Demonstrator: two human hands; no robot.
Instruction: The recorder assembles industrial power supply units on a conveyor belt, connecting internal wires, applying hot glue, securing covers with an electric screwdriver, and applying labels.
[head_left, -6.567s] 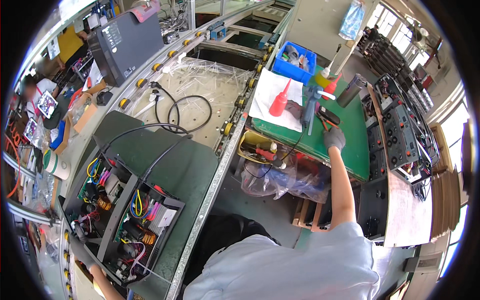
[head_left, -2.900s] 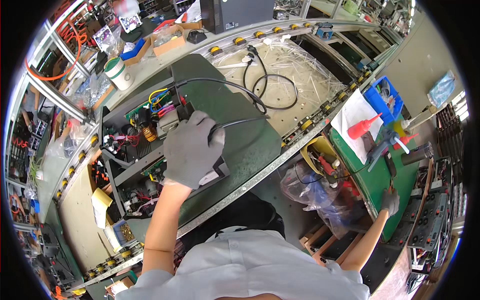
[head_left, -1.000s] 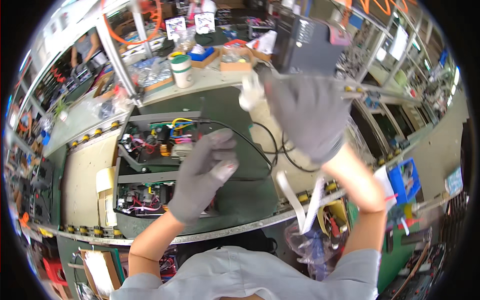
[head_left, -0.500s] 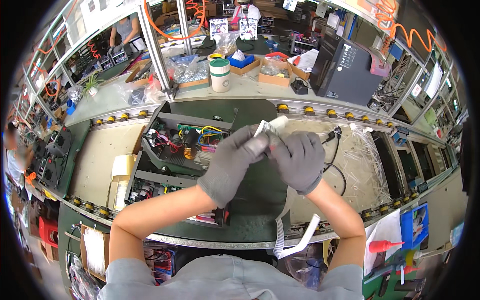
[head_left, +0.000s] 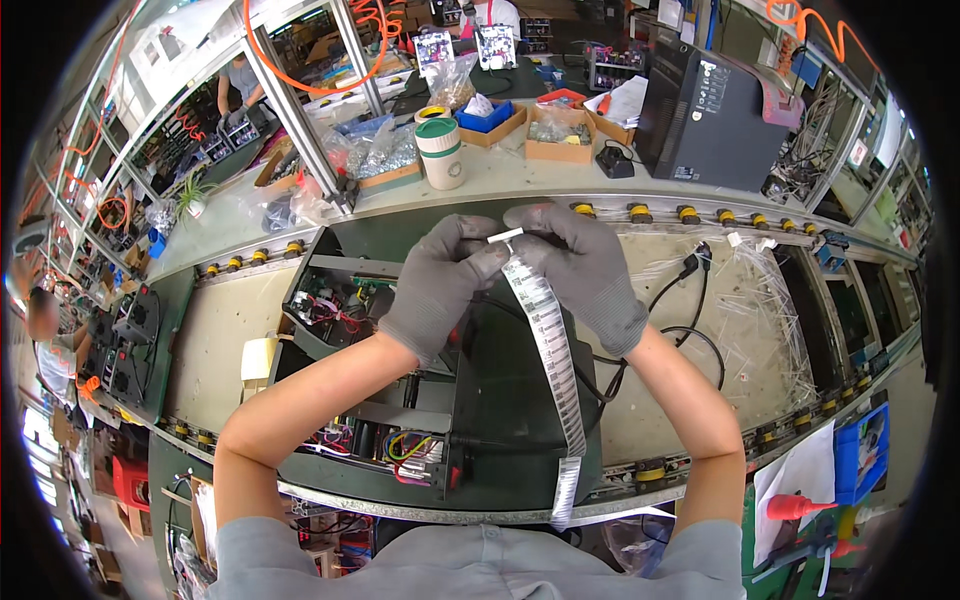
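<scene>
Both my hands wear grey gloves and are raised over the dark green mat [head_left: 510, 420]. My left hand [head_left: 435, 285] pinches the left end of a small white piece at the top of a label strip. My right hand [head_left: 585, 265] is closed on the same strip [head_left: 545, 330] from the other side. Its long white tail, printed with rows of small labels, hangs past the mat's front edge in front of my body. Left of the strip stand two open black metal equipment cases [head_left: 325, 300] with coloured wires and circuit boards inside; my left forearm partly covers them.
A black power cable [head_left: 690, 330] loops right of my right hand. Yellow-black rollers [head_left: 640, 213] line the conveyor. Behind it stand a white cup with a green lid [head_left: 440, 155], cardboard part boxes [head_left: 560, 135] and a large black machine [head_left: 705, 110]. Red-tipped bottles lie lower right.
My hands have moved up slightly, and the strip's printed face now hangs toward me, between my forearms. Before, its tail hung further right, bent, with a blank face showing.
</scene>
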